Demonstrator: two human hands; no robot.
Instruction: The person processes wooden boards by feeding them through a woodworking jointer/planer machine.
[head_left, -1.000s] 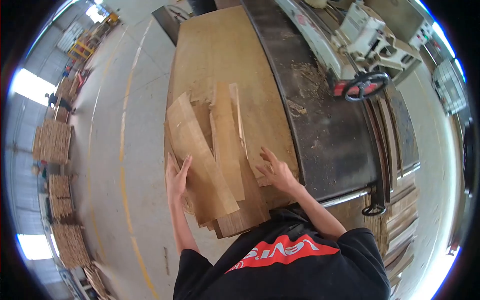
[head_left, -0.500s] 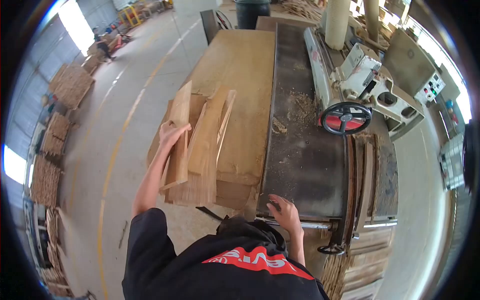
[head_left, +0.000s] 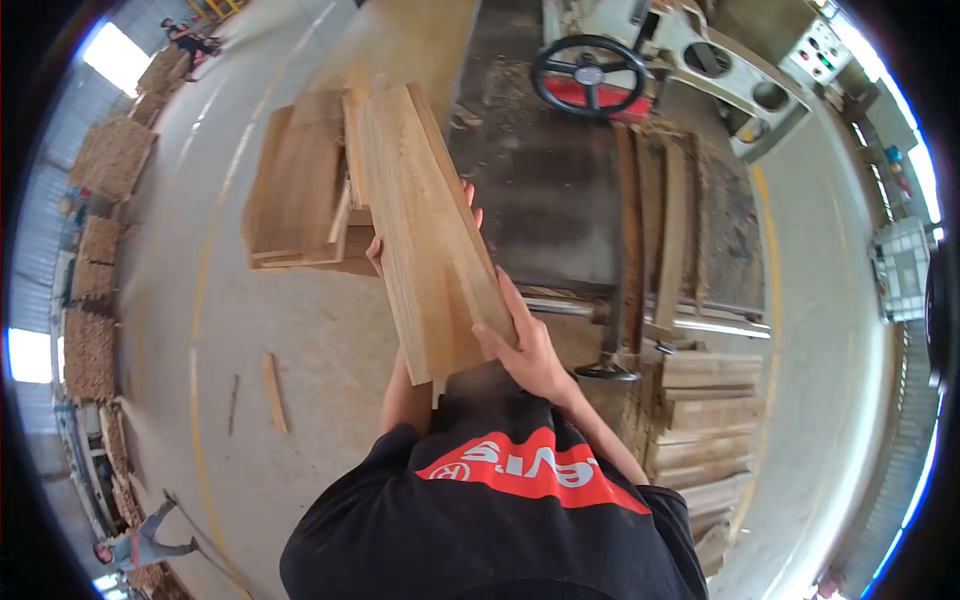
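Note:
A long wooden board point(head_left: 430, 240) is held up before my chest, its long side running away from me. Most of my left hand point(head_left: 375, 256) is hidden beneath the board, with the thumb at its left edge and fingertips showing past its right edge. Near the closer end, my right hand point(head_left: 525, 350) is closed around the right edge, thumb lying on the top face. Beyond the board, more boards point(head_left: 298, 185) lie stacked on the wooden surface at the left, somewhat blurred.
A dark machine table point(head_left: 560, 210) with sawdust and a black handwheel point(head_left: 589, 76) stands ahead to the right. Stacked planks point(head_left: 705, 410) are at the right. A wood strip point(head_left: 274, 392) lies on the floor. One person point(head_left: 150, 540) is at lower left, another point(head_left: 188, 42) at far upper left.
The left hand has brought a board from the stack toward my body. My right hand has left the machine table's near edge and now grips that board too. The view has shifted.

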